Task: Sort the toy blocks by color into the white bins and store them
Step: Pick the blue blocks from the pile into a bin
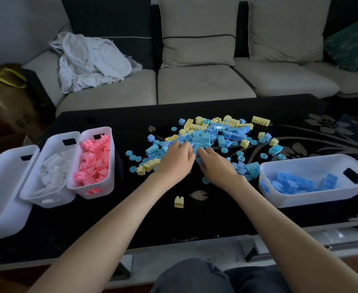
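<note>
On our dark table (pixel 144 218), the blue-block bin (pixel 313 197) sits at the right edge, handy for drops. Mid-table, the blue-and-yellow pile (pixel 226 132) lies under our left hand (pixel 177 158) and right hand (pixel 215 164), fingers curled, probably raking out blue. Whether they grip anything we cannot tell.

Left hand (pixel 177 158) and right hand (pixel 215 163) are digging, fingers curled, into blue and yellow plastic blocks (pixel 216 132) on black worktop (pixel 131 208).

A crumpled white cloth (pixel 89 62) is laid on the grey sofa (pixel 205 85) in the upper left. A green pillow (pixel 351 43) is propped in the upper right corner.
</note>
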